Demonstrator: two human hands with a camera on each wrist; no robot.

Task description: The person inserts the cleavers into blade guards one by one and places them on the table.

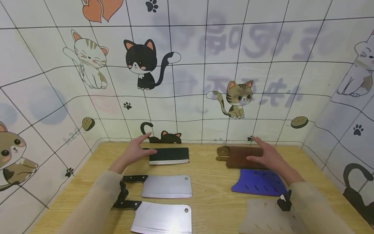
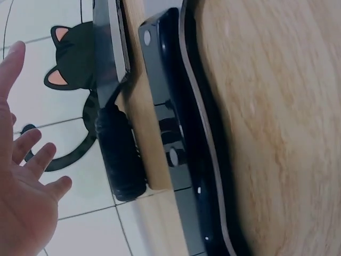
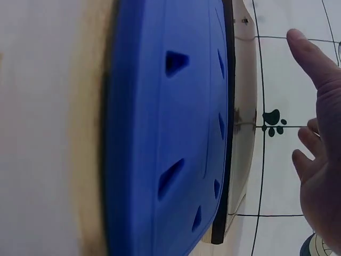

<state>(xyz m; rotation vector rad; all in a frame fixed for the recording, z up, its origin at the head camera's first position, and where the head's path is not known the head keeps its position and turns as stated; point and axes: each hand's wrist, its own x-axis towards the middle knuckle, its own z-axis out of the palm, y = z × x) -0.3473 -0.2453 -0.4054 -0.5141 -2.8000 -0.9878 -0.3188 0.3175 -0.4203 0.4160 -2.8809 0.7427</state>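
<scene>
The person's left hand is hovering open, fingers spread, just over the handle end of the black-bladed cleaver lying at the far left of the table; it is holding nothing. The right hand is likewise spreading wide and empty above the brown leather sheath at the far right.

To take the cleaver well, the left hand would do best closing on the dark handle rather than the blade, keeping the edge turned away from the other hand. The right hand should be gripping the sheath by its body, clear of the mouth.

Of the covers, the brown sheath is lying flat; whether anything is inside cannot be told. The blue slotted guard near it and the pale guard at the near edge look empty. Two steel cleavers are lying bare, near left.
</scene>
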